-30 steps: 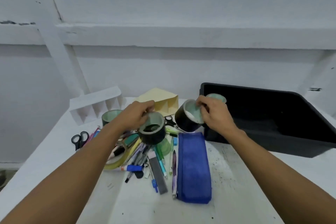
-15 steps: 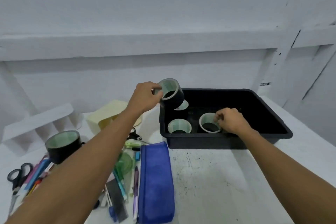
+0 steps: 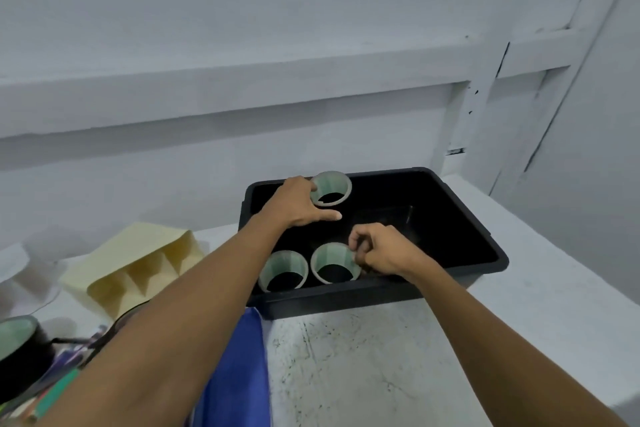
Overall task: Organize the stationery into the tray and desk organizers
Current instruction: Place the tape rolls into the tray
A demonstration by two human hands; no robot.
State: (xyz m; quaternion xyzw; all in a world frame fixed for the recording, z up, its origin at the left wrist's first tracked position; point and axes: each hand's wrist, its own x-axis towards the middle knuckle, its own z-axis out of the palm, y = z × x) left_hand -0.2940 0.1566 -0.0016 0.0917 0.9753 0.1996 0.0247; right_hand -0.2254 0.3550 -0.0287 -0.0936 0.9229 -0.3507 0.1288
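Both forearms reach forward; left hand (image 3: 296, 206) lies palm-down, thumb stretched out, fingertips touching the back tape roll (image 3: 332, 184); right hand (image 3: 381, 250) is curled, fingertips pinching the rim of the near tape roll (image 3: 332, 258).

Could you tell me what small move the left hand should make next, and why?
Probably lower the far tape roll onto the tray floor and let go: the left hand seems to hold it tilted over the back corner, while the near left roll and near right roll already stand at the front.
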